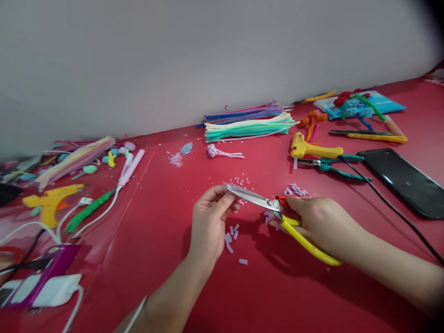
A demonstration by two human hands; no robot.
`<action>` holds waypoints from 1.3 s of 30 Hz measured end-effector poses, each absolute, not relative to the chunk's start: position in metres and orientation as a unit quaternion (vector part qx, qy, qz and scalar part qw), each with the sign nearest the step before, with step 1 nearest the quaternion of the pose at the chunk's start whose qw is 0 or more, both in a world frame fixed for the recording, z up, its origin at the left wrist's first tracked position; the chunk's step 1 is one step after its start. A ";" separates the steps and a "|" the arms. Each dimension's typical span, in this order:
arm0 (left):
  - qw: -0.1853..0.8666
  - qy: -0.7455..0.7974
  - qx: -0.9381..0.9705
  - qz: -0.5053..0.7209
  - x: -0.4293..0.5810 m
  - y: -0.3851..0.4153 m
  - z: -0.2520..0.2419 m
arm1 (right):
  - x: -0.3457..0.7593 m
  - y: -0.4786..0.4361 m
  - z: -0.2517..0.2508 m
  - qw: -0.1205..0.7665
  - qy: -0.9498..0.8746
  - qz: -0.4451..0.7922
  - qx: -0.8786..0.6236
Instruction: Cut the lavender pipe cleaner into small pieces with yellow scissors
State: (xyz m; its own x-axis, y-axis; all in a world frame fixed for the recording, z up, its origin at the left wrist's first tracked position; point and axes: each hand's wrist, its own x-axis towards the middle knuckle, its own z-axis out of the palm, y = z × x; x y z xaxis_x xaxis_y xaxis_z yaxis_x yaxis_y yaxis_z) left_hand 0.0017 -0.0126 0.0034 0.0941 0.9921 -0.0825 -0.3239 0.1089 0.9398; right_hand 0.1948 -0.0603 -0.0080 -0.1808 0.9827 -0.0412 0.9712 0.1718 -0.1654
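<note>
My right hand (321,222) grips a pair of scissors (255,198) with yellow and red handles. Their blades point left and reach the fingertips of my left hand (211,215). That hand is closed in a pinch, thumb against fingers; whatever it holds is too small and covered to make out. Below the blades, short lilac pieces of pipe cleaner (229,238) lie scattered on the red table (166,259). More lilac pieces (295,190) sit beyond my right hand. Fine lilac clippings are strewn just past the blade tips.
Pipe cleaner bundles (248,128) lie by the wall, a lilac pipe-cleaner flower (222,151) before them. To the right are a yellow glue gun (314,149), teal-handled pliers (342,169) and a black phone (404,180). Leftward are another glue gun (52,201) and a purple power strip (45,277).
</note>
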 end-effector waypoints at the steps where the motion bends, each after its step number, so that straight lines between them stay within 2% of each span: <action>1: 0.619 0.412 0.405 0.531 0.002 -0.013 0.004 | 0.195 -0.060 -0.008 0.036 -0.764 0.076 -0.640; 13: 0.627 0.409 0.408 0.522 0.002 -0.013 0.005 | 0.197 -0.059 -0.006 0.042 -0.751 0.049 -0.657; 20: 0.670 0.407 0.411 0.464 0.005 -0.015 0.006 | 0.202 -0.053 -0.002 0.062 -0.707 -0.002 -0.704; 23: 0.683 0.421 0.424 0.421 0.005 -0.015 0.005 | 0.198 -0.054 0.002 0.097 -0.715 0.062 -0.690; 28: 0.688 0.413 0.520 0.293 0.010 -0.020 0.004 | 0.191 -0.059 0.007 0.186 -0.698 0.262 -0.640; 31: 0.678 0.411 0.556 0.249 0.015 -0.027 0.004 | 0.189 -0.061 0.008 0.226 -0.680 0.340 -0.609; 36: 0.673 0.420 0.566 0.226 0.021 -0.036 0.001 | 0.189 -0.061 0.009 0.243 -0.680 0.372 -0.583; 39: 0.628 0.422 0.606 0.246 0.020 -0.037 0.000 | 0.188 -0.062 0.009 0.234 -0.691 0.348 -0.589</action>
State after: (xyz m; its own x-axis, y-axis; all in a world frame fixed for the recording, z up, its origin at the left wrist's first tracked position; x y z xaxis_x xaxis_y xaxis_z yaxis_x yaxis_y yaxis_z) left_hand 0.0202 -0.0367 -0.0004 0.5236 0.8200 -0.2313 0.2029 0.1437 0.9686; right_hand 0.1879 -0.0622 0.0093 -0.1962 0.9767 -0.0874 0.6509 0.0630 -0.7566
